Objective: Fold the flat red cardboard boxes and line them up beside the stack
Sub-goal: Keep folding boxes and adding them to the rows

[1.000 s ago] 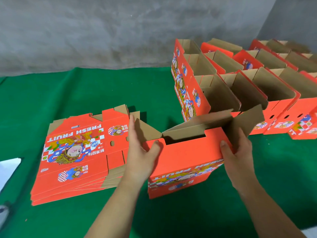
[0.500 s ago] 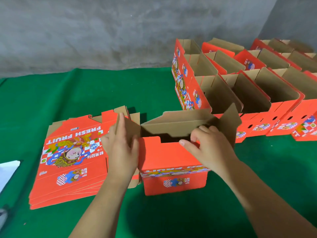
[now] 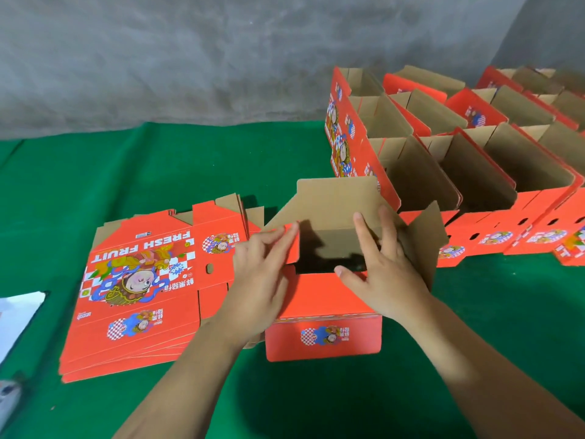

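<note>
A half-folded red cardboard box (image 3: 323, 315) stands on the green cloth in front of me, its brown flaps spread around a dark opening. My left hand (image 3: 259, 274) presses straight fingers on the box's small left flap. My right hand (image 3: 380, 267) lies flat on the right side of the opening, fingers reaching over the far brown flap. Left of the box lies the stack of flat red boxes (image 3: 142, 286), printed FRESH FRUIT. Several folded red boxes (image 3: 474, 172) stand in rows at the right back, tops open.
A green cloth (image 3: 158, 166) covers the table, with a grey wall (image 3: 221, 52) behind it. A white patch (image 3: 15, 321) shows at the left edge where the cloth ends. A blurred object (image 3: 8, 394) sits at the lower left corner.
The box has turned and opened squarer. My left hand moved from the side flap onto the box's left flap. My right hand slid from the near rim over the opening.
</note>
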Demonstrator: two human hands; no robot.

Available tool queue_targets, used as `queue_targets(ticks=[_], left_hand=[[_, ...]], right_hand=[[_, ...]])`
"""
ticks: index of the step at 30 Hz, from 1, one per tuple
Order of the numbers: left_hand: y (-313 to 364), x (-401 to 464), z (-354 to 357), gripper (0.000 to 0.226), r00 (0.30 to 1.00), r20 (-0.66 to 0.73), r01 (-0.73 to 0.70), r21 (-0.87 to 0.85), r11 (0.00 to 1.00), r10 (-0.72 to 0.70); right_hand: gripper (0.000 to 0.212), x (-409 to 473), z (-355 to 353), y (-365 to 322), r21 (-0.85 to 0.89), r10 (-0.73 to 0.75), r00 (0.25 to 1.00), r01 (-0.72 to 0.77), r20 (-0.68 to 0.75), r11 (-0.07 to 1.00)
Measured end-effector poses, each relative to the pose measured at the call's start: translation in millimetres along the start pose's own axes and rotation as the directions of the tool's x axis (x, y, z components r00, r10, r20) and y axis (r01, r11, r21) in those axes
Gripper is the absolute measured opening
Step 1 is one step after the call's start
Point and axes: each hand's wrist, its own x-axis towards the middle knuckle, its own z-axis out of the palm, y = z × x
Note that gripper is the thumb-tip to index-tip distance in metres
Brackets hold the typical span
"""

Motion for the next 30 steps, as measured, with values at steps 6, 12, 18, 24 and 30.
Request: queue_targets(ticks=[6, 12, 18, 24, 30], left_hand=[[8.4, 14.5, 8.0, 0.047, 0.964, 0.259, 0.021, 0.178, 0.984, -0.067], [5.1, 33.6, 26.1, 0.046, 0.967, 0.027, 0.236, 0.276, 0.932, -0.253], [-6.9, 38.3, 30.7, 0.046, 0.954, 0.053, 0.287, 0.115, 0.951, -0.295], [-10.4, 53.7, 31.4, 0.023, 0.951, -0.040, 0.298, -0.125, 0.946, -0.305], [-9.1, 49.6, 32.4, 0.048, 0.881, -0.051, 0.430, -0.332, 0.840, -0.471]], right_hand=[[0.082, 16.1, -4.6, 7.8, -0.226, -0.010, 0.999, 0.002, -0.035, 0.974], [0.070, -24.5, 6.2, 30.5, -0.017, -0.008, 0.799, -0.002, -0.601, 1.000], [0.057, -36.3, 17.6, 49.5, 0.079, -0.072, 0.895, 0.119, -0.441, 0.990], [0.032, -21.9, 1.8, 45.6, 0.097, -0.006, 0.939, 0.041, -0.345, 0.994], [0.050, 15.7, -14.8, 32.9, 0.663, 0.567, 0.820, -0.383, -0.076, 0.644]])
